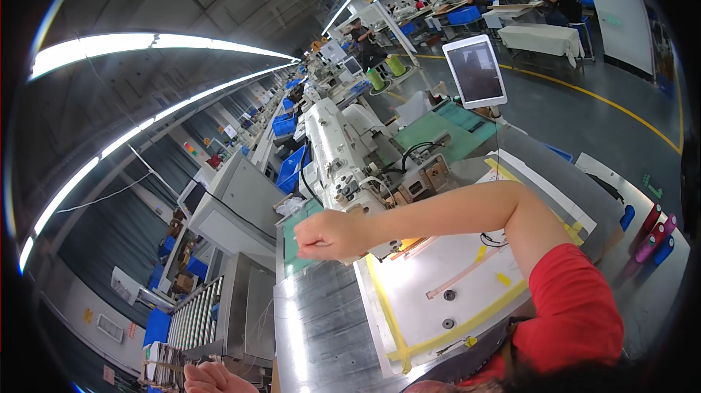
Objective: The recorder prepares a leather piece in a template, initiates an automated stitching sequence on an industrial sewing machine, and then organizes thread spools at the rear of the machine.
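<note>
My right hand (330, 235) is raised in front of the white sewing machine (337, 156), at the end of a forearm that crosses the view from the red sleeve. Its fingers are curled closed, and whatever they may hold is hidden. Under the machine head lies a white sheet (409, 305) edged with yellow tape, bearing two small dark round parts (449, 295) and a pinkish strip (456, 276). Low at the bottom edge, my left hand (215, 378) has its fingers curled beside a banded bundle of stacked flat pieces (163, 364); its grip is not visible.
A tablet (475, 72) stands beyond the machine on the right. Coloured thread spools (650, 240) stand at the right table edge. On the left are a grey cabinet (244, 192) and a roller conveyor (197, 316). Other people work farther back.
</note>
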The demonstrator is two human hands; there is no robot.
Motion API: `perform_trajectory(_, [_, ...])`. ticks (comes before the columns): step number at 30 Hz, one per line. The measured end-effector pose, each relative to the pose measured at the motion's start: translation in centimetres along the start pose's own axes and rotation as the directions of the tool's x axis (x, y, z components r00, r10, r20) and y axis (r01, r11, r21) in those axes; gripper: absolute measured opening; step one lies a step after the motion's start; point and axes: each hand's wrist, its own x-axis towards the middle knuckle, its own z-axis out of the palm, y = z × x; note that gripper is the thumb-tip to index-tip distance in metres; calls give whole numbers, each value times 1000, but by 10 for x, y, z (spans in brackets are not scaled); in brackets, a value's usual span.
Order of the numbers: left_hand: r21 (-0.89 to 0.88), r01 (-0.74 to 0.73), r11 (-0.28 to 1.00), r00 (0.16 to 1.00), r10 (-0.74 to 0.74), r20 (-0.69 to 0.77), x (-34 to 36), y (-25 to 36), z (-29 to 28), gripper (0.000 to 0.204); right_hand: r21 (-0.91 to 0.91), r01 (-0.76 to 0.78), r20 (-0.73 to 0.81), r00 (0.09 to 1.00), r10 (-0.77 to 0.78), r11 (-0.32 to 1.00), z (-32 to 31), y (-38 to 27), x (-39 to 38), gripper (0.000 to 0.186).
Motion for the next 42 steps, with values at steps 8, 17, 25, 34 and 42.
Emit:
perform_trajectory(8, [121,-159,980,974,136,180,-4,-58,49,42,507,-52,81,997,12,860,45,-123,-15,22])
perform_trajectory(17, [-11,118,993,964,-112,242,-24,-79,57,45,575,-44,-4,998,56,817,33,-104,-13,17])
perform_trajectory(25, [-516,265,815,958,-283,46,-21,3,-28,38,-157,-29,-76,997,18,987,3,7,-7,20])
perform_trajectory(34, [-302,244,922,966,-258,-9,-25,-16,-39,38,-297,-62,-72,996,43,953,-6,6,-9,23])
perform_trajectory(42, [-99,220,970,973,-225,-43,-32,-27,-33,41,-367,264,78,964,-254,892,22,46,5,24])
